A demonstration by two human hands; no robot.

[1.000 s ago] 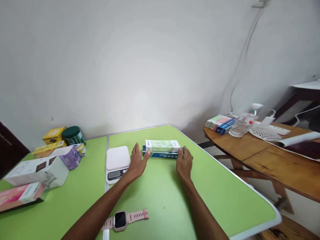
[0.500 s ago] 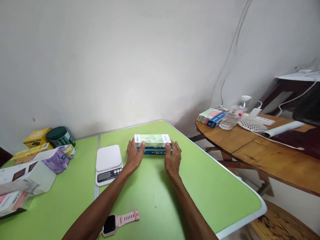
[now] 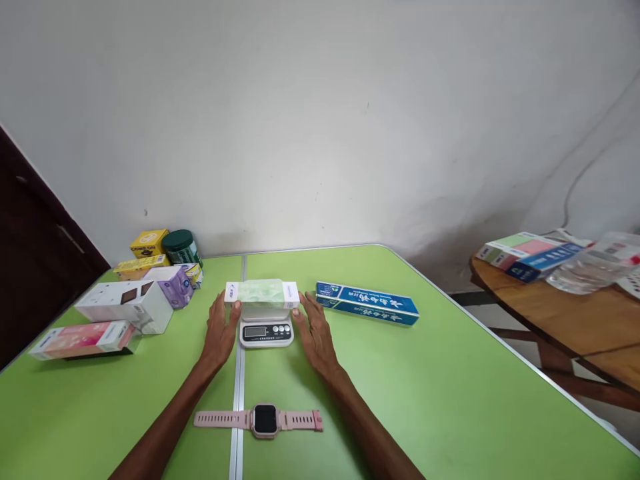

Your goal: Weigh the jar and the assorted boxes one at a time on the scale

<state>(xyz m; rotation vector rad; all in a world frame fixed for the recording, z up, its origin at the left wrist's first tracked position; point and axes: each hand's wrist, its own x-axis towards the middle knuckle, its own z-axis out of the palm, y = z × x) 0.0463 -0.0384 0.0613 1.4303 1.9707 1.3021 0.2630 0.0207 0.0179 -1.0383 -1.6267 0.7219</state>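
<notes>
A long green and white box (image 3: 261, 292) lies across the top of a small white kitchen scale (image 3: 265, 331) near the middle of the green table (image 3: 425, 400). My left hand (image 3: 220, 330) presses the box's left end with thumb and fingers. Pressing its right end is my right hand (image 3: 315, 333), so the box is held between the two. A blue box (image 3: 367, 303) lies flat on the table just right of the scale. A pink smartwatch (image 3: 265, 420) lies flat between my forearms.
Several cartons stand at the left: a white box (image 3: 125, 303), a pink one (image 3: 83, 339), a purple one (image 3: 173, 285), yellow boxes (image 3: 147, 243) and a green-lidded jar (image 3: 181, 247). A wooden table (image 3: 565, 320) at the right carries boxes and a water bottle (image 3: 595, 267).
Both hands lifted the green and white box off the blue box and carried it left onto the scale. The blue box stayed on the table. The view swung left.
</notes>
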